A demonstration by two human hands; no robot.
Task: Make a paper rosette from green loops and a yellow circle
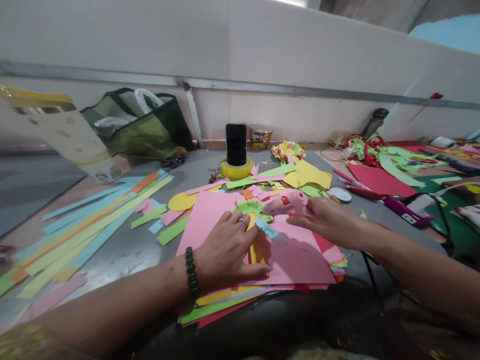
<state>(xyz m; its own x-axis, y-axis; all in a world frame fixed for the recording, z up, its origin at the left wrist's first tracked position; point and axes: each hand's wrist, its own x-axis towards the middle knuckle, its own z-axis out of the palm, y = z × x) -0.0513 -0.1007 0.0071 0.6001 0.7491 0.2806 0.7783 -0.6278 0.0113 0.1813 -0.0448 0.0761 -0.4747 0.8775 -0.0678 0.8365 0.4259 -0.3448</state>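
Note:
A pink glue gun (288, 204) is gripped in my right hand (324, 220), its nozzle pointing left at a green fringed paper flower (255, 207). My left hand (227, 245) lies over the flower's near side, thumb stretched out to the right and fingertips resting on the paper. Under and beside that palm a yellow paper strip (257, 250) shows in part. A light blue paper piece (267, 229) sits just right of my left fingers. All of this rests on a pink sheet (296, 265) on top of a stack of coloured paper.
Coloured paper strips (108, 215) spread across the left. Beyond the sheet, a phone (236, 145) stands in a yellow tape roll (237, 169), near a finished-looking paper flower (288, 151). A purple power strip (407, 211) and red paper (382, 179) lie right; a tumbler (71, 135) stands left.

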